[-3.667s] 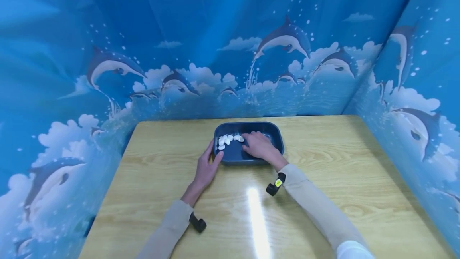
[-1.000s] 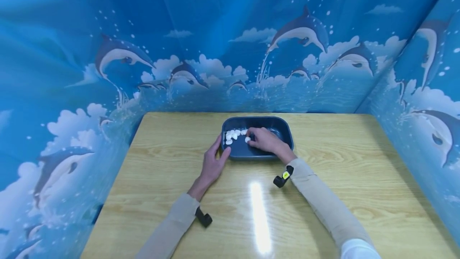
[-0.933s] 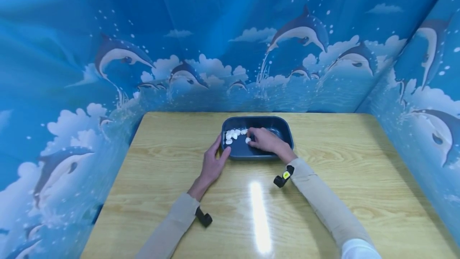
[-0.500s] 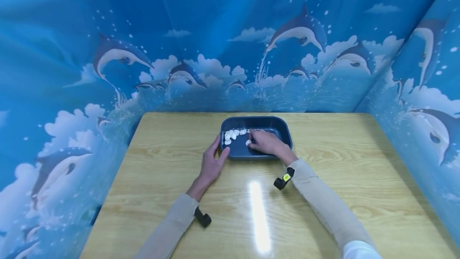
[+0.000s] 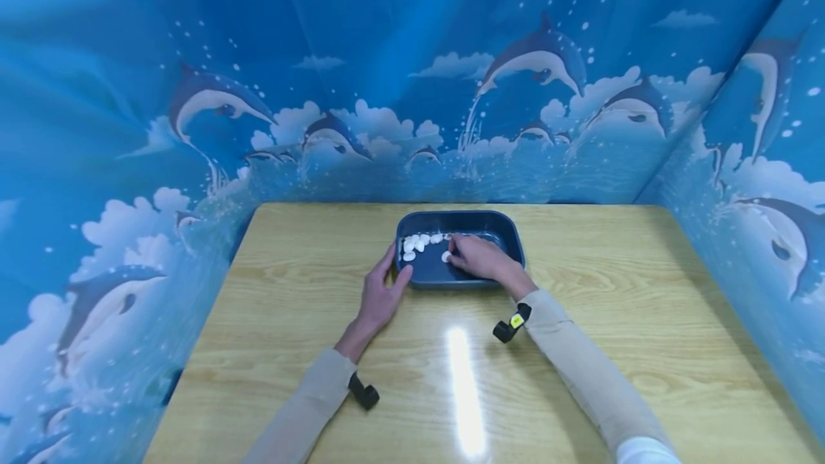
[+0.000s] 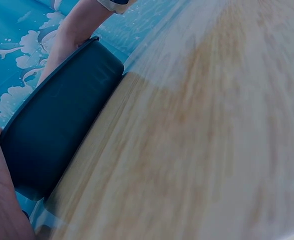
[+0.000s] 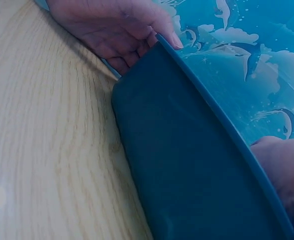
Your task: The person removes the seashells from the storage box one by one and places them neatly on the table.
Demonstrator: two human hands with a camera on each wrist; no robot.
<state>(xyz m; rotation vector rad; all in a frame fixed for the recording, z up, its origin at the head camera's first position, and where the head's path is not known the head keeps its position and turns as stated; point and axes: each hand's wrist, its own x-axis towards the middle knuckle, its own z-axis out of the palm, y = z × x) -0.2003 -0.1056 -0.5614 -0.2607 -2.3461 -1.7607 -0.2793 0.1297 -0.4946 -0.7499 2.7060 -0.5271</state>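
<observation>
A dark blue rectangular tub (image 5: 464, 284) stands near the table's far edge. My left hand (image 5: 378, 298) grips its left end; in the right wrist view, that hand's thumb (image 7: 166, 30) lies at the rim while the fingers bend against the end wall. Inside the tub, my right hand (image 5: 478, 258) pinches a small white pebble-like piece (image 5: 446, 256) between thumb and fingers, low over the floor. Several similar white pieces (image 5: 417, 243) lie along the left and back walls. Both wrist views show mainly the tub's outer wall (image 6: 61, 115), which hides the pieces.
The wooden table (image 5: 309, 263) extends in front and to both sides of the tub, with a bright light reflection before it. A blue dolphin-printed curtain (image 5: 387, 92) hangs close behind the table and along its sides.
Since the earliest frame, my right hand has drawn one white piece from the back row toward the tub's front, lately only slightly. My left hand keeps its grip. The head view has shifted a little.
</observation>
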